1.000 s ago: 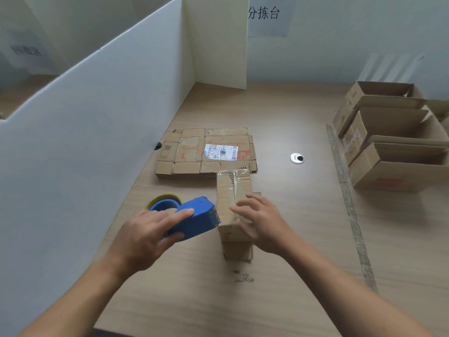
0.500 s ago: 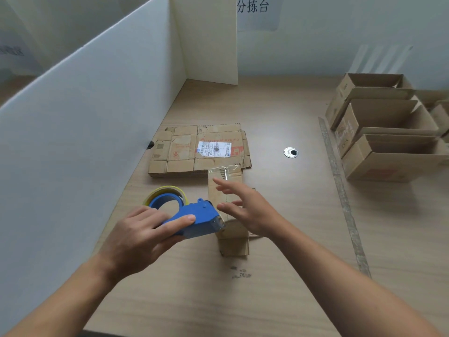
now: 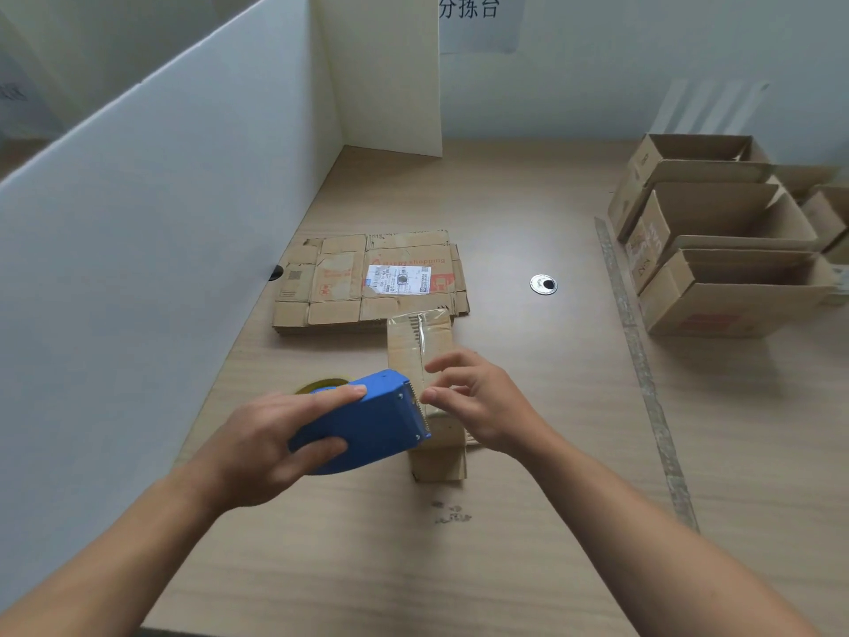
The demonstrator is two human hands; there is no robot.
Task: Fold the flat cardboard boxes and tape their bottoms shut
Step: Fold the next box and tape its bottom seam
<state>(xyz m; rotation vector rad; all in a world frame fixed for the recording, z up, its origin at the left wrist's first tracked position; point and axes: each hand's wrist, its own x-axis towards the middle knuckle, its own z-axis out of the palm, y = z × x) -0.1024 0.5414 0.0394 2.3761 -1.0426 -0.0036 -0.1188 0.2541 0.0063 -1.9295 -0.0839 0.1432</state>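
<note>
Left grip (image 3: 271, 448): closed round the blue tape dispenser (image 3: 367, 420), with the forefinger laid along its top and the thumb pressed on its near side. It is held above the bench (image 3: 367, 567), to the left of the box.
Right grip (image 3: 482, 402): loosely open, the fingers half curled and spread, and nothing is seen to be held. It is placed over the near part of the box, with the thumb tip just beside the dispenser's toothed blade. Whether the fingertips touch the cardboard cannot be told.
Tape dispenser: the blade end is turned to the right and lies over the near part of the box's upward face. A yellowish roll (image 3: 321, 386) is partly seen behind its far left end.
Box in work (image 3: 420, 342): a small folded box stood on the middle of the bench, its length running near to far. Clear tape is seen along the seam of the upward face and over the far edge.
Flat boxes (image 3: 367, 282): stacked flat just beyond the box, close to the left partition (image 3: 161, 223); a white label is carried on the top sheet.
Folded boxes (image 3: 716, 232): laid open at the far right, well apart from the work.
Bench fittings: a round metal grommet (image 3: 543, 284) is set to the right of the flat stack, and a worn strip (image 3: 643, 374) runs near to far on the right side.
</note>
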